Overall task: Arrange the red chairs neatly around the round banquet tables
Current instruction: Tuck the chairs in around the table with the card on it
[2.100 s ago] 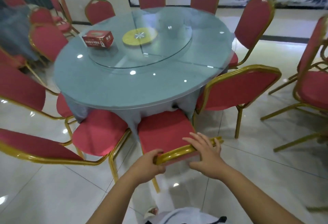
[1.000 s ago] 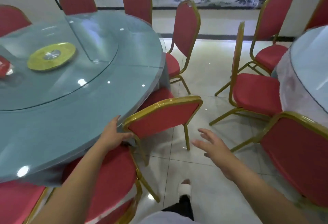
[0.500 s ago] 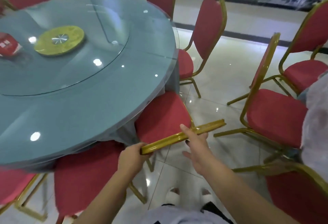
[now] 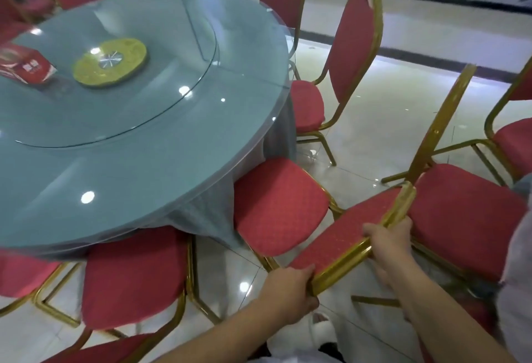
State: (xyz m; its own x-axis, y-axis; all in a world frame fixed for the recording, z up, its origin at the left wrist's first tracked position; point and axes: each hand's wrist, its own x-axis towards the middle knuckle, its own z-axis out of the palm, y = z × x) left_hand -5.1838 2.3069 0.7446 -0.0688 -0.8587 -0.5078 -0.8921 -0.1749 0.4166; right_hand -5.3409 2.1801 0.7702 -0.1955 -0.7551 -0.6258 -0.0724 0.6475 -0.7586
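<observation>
At the lower right of the view, the red chair (image 4: 290,207) is held by its backrest, which is seen from above with its gold top rail (image 4: 345,262) running slantwise. The left hand (image 4: 290,288) is closed around the lower left end of this rail, with the fingers curled under it. The right hand (image 4: 388,240) is closed on the rail near its upper right corner, the fingers wrapped over the gold frame. The seat of this chair is placed at the edge of the round counter (image 4: 144,161), and its front part is partly hidden under the hanging grey cloth (image 4: 207,216).

Just beside it on the left, a second chair seat (image 4: 132,273) is pushed under the counter edge. Behind it, on the far right side of the counter, a third chair (image 4: 345,54) is seen upright with its seat against the cloth. On the right, another chair (image 4: 466,213) is turned away from the counter, and its seat lies close to the held backrest.

On the counter a glass turntable (image 4: 161,98) is laid, with a yellow disc (image 4: 109,62) in its middle. A red box (image 4: 24,65) is seen near the left border. A pale tiled floor (image 4: 383,109) is visible under the chairs.
</observation>
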